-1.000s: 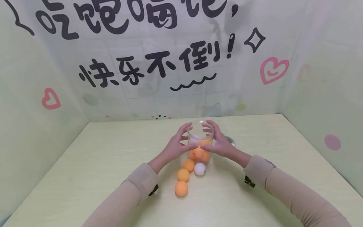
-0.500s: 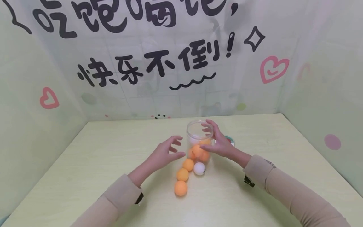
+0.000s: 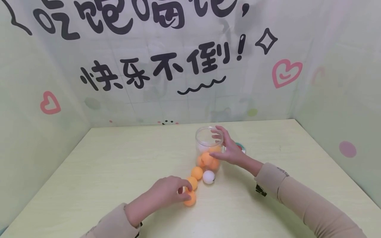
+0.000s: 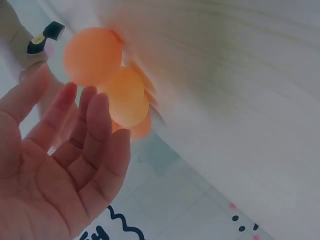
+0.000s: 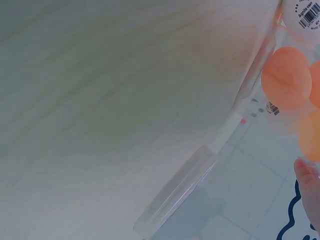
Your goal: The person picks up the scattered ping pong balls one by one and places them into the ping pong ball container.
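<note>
A clear plastic jar (image 3: 205,144) without a lid on it stands upright, several orange and white ping-pong balls inside. My right hand (image 3: 231,150) holds its right side, thumb in front and fingers behind; the right wrist view catches only one fingertip (image 5: 305,175) below the balls. Three orange ping-pong balls form a line in front of the jar. At the nearest orange ball (image 3: 190,199), my left hand (image 3: 165,192) reaches in with thumb and bent fingers. The left wrist view shows its fingertips close beside that ball (image 4: 93,56). A white ping-pong ball (image 3: 209,177) lies before the jar.
Behind my right hand, a round lid (image 3: 241,147) with a teal, red and white print lies on the pale table (image 3: 128,152). Its clear rim (image 5: 176,192) shows in the right wrist view. Printed cloth walls (image 3: 143,105) close off the back and sides.
My left hand has let go of the jar and moved down and left to the nearest orange ball. My right hand has stayed on the jar.
</note>
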Demonstrator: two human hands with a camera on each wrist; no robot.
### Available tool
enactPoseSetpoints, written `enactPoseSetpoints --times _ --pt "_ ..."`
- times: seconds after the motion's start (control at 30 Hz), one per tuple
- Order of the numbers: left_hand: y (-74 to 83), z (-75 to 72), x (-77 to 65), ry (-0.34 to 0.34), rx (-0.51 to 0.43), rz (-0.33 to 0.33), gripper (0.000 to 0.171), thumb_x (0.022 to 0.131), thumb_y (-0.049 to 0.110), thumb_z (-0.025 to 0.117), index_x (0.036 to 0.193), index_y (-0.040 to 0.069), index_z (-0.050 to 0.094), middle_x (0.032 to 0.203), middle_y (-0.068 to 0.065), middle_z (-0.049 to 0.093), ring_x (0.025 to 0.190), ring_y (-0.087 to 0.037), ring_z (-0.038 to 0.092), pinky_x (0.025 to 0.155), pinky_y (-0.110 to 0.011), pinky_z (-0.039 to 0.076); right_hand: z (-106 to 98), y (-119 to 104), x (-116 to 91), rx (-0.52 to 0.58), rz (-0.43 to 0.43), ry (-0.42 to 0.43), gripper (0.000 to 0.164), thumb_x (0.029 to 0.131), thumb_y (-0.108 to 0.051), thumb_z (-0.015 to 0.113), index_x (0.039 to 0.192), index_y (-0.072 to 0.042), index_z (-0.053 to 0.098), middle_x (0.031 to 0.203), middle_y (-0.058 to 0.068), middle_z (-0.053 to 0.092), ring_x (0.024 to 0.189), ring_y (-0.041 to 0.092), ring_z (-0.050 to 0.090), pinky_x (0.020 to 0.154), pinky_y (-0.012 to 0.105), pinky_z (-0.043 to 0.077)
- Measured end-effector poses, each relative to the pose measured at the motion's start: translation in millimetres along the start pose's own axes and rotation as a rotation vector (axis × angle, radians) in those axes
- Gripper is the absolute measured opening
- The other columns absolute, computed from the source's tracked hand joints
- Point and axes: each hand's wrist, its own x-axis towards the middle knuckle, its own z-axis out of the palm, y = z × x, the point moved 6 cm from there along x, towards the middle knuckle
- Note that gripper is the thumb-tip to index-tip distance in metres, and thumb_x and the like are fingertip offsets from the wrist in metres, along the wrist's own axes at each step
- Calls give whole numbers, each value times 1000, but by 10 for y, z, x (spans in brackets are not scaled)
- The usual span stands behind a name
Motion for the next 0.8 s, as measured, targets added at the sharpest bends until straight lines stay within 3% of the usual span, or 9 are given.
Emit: enactPoseSetpoints --times 0.2,0.6,0.8 --pt "4 73 -37 -20 5 -7 20 85 21 78 102 13 71 68 6 52 61 -8 43 54 -23 32 -8 -4 1 -7 3 -1 94 85 -20 78 150 5 15 152 32 34 136 53 41 110 66 35" --pt "-42 229 -133 -194 -15 -53 25 77 24 81 93 28 62 67 8 50 62 -9 43 57 -23 32 -7 -9 -1 -12 -2 -3 95 85 -23 79 150 4 16 152 32 34 135 53 41 110 65 35" --pt "-35 247 -149 -188 5 -7 28 74 25 84 91 28 62 69 10 52 65 -8 42 58 -22 32 -3 -19 -2 -14 6 -5 96 85 -27 79 151 3 16 153 32 34 136 52 41 111 65 35"
